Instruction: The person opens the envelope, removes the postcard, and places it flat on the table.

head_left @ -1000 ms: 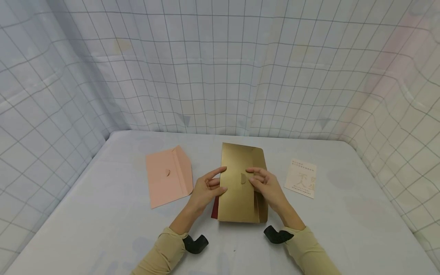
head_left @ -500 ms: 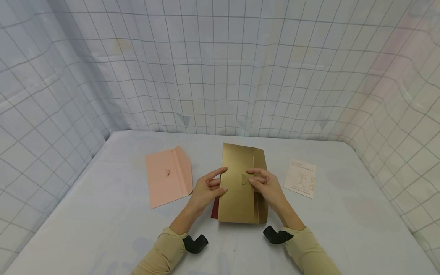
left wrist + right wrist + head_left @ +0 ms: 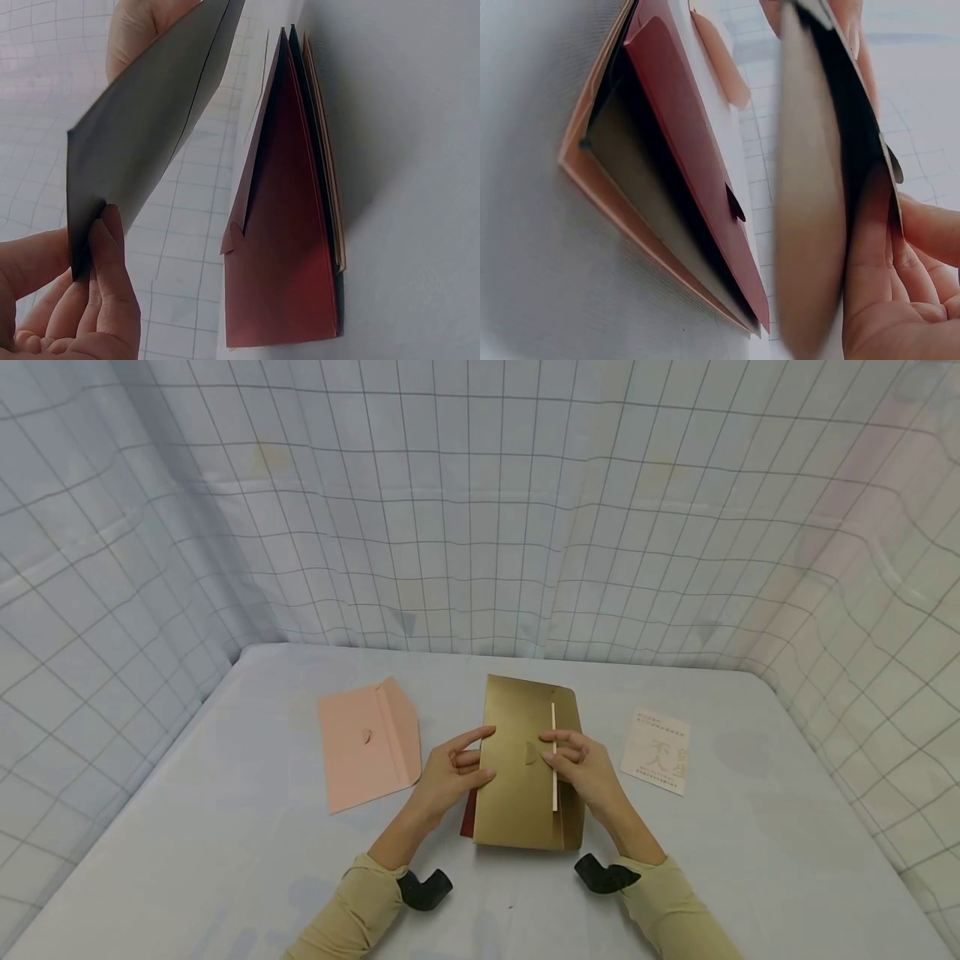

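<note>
A gold envelope is held up over the table between both hands, its flap folded out to the right. My left hand grips its left edge, thumb and index finger on the front. At the opening side, my right hand pinches the front panel beside the half-round tab. A thin white strip shows along the opening in the head view. Beneath the gold envelope, a red envelope lies on a stack with dark and light-orange ones, best seen in the wrist views.
To the left lies a pink envelope with its pointed flap open to the right. A pale printed card with gold characters lies on the right side of the white table. White grid-patterned curtains enclose the back and sides.
The white strip has appeared at the gold envelope's opening. The gold envelope has shifted very slightly; both hands keep almost the same place and hold.
</note>
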### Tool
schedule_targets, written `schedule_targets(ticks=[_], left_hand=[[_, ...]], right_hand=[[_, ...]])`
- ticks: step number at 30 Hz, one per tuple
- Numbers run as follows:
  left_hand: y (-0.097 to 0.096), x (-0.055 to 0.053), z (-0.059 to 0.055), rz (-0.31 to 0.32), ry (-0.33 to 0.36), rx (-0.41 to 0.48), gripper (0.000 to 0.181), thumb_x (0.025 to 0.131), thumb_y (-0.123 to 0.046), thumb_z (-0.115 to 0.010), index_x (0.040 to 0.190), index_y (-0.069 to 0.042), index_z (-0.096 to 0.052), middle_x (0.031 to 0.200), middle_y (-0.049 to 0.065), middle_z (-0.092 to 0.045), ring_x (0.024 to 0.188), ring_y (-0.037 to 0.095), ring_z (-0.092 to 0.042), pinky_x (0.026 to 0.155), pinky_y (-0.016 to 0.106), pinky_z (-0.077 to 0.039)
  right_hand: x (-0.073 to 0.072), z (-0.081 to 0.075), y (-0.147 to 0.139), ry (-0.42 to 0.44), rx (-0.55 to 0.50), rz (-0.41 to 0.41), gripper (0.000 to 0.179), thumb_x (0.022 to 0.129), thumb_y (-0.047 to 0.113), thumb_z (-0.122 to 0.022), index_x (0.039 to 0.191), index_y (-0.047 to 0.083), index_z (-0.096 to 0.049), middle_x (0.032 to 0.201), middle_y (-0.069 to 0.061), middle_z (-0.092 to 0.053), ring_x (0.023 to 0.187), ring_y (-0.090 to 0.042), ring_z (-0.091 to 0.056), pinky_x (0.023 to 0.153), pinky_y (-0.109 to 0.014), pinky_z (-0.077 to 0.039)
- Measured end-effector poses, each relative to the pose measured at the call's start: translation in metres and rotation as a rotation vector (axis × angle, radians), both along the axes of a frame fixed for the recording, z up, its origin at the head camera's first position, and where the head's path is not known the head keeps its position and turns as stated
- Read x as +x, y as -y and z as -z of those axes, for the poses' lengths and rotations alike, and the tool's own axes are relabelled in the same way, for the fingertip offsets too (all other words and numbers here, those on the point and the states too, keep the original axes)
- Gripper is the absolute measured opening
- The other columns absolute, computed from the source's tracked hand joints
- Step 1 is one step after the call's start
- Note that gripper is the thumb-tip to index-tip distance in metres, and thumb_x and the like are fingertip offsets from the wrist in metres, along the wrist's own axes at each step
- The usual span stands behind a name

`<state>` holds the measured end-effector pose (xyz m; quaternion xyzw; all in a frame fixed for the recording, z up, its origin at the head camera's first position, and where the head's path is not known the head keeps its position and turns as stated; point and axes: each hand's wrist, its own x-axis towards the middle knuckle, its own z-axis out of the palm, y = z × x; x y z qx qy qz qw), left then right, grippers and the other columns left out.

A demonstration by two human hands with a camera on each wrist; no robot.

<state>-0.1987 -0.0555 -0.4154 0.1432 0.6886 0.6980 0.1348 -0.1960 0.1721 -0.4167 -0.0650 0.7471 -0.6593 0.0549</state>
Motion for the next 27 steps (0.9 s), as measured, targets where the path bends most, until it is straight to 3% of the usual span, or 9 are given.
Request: schedule_targets(ticks=[14,27], left_hand=[[0.0029,0.0002,-0.0032,0.0,0.007,0.023,0.063,0.083,0.005,-0.062,0.141,-0.008,-0.041,0.123,0.03,-0.057,0.087,0.005,-0.066,0.07,0.018,-0.052],[0.0025,-0.0001,-0.0016,-0.005,0.0,0.01,0.063,0.083,0.005,-0.062,0.141,-0.008,-0.041,0.122,0.03,-0.058,0.086,0.005,-0.066,0.07,0.018,-0.052]], right_hand=[[-0.0002,0.0005,-0.0021,-0.021,-0.014,-0.053,0.037,0.093,0.01,-0.055,0.126,-0.005,-0.048,0.07,0.016,-0.061,0.074,-0.001,-0.053,0.072,-0.017,-0.049],[-0.0002,0.0001,-0.0023,0.008,-0.008,-0.031,0.034,0.093,0.008,-0.054,0.126,-0.002,-0.05,0.074,0.016,-0.066,0.078,-0.001,-0.059,0.076,-0.02,-0.052]])
